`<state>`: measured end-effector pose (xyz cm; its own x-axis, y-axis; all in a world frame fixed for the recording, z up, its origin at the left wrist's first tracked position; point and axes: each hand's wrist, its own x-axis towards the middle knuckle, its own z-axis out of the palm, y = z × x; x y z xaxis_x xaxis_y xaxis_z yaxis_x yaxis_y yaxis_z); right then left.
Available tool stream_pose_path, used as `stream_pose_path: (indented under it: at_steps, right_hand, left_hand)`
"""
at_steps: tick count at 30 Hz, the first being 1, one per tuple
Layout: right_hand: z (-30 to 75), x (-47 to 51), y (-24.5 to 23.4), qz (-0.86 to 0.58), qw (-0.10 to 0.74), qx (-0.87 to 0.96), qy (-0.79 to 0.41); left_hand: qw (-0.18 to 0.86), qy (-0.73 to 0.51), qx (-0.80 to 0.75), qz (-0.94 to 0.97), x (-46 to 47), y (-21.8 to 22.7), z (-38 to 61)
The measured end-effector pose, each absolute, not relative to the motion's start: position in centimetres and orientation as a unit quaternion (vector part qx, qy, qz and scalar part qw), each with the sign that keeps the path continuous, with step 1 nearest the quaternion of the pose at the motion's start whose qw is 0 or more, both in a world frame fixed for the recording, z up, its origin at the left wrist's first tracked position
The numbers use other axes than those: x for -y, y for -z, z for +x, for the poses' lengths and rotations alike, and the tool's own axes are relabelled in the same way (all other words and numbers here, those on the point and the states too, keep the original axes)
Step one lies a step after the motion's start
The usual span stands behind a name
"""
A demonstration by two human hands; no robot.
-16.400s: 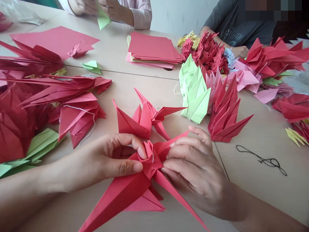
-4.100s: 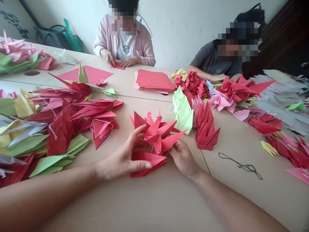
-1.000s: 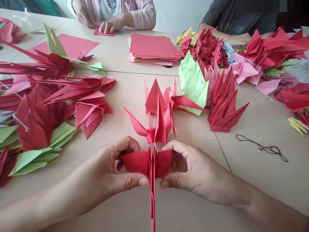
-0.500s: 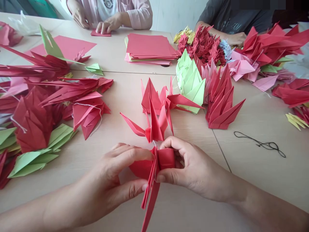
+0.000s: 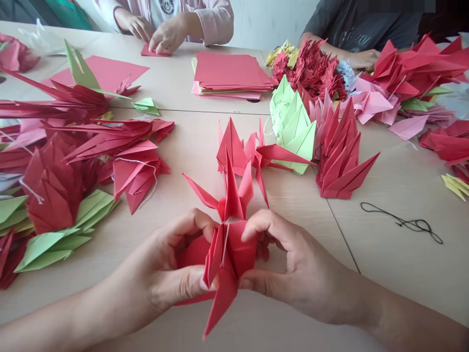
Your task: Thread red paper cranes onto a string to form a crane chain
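Note:
Between my two hands is a red paper crane (image 5: pixel 234 254), its folds spread and one long point aimed toward me. My left hand (image 5: pixel 176 264) pinches the folded layers on its left side, thumb below and fingers on top. On the other side, my right hand (image 5: pixel 289 259) grips the wing edge between thumb and forefinger. A white string (image 5: pixel 224 244) runs along the middle of the crane. Just beyond my fingertips stands another red paper crane (image 5: pixel 234 195), and more red cranes (image 5: pixel 234 151) stand behind it.
Strung red cranes (image 5: pixel 340 161) and green cranes (image 5: pixel 293 127) stand to the right, near a black cord loop (image 5: pixel 406 222). Piles of red folded paper (image 5: pixel 54 186) fill the left. Farther back lie a stack of paper sheets (image 5: pixel 230 71) and a co-worker's hands (image 5: pixel 166 36) on red paper.
The crane in my hands has opened wider and tilted, showing the string along its middle. Both my hands have shifted slightly with it. The co-worker's hands have moved closer together.

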<state>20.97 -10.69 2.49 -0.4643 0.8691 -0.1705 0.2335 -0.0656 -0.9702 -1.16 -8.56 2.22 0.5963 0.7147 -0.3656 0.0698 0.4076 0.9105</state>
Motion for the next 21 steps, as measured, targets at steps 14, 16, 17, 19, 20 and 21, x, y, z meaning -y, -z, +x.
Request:
stream_pose_path:
  at_steps: [14, 16, 17, 19, 20, 21]
  right_hand:
    - [21.0, 11.1, -1.9, -0.373, 0.367, 0.802, -0.288]
    - [20.9, 11.0, -2.1, -0.336, 0.373, 0.822, -0.268]
    - [20.9, 11.0, -2.2, -0.329, 0.367, 0.833, -0.252]
    - [20.7, 10.9, -2.2, -0.333, 0.349, 0.848, -0.22]
    - [20.7, 11.0, -2.2, -0.338, 0.343, 0.851, -0.208]
    - [20.7, 11.0, -2.2, -0.342, 0.339, 0.854, -0.199]
  left_hand:
    - [0.743, -0.223, -0.412, 0.479, 8.2, -2.0, -0.4]
    - [0.747, -0.22, -0.41, 0.474, 8.3, -1.9, -0.2]
    - [0.751, -0.22, -0.408, 0.47, 8.4, -1.7, -0.2]
    - [0.756, -0.225, -0.408, 0.459, 8.5, -1.4, -0.1]
    - [0.757, -0.227, -0.41, 0.455, 8.5, -1.3, -0.1]
    - [0.76, -0.228, -0.41, 0.449, 8.6, -1.2, -0.2]
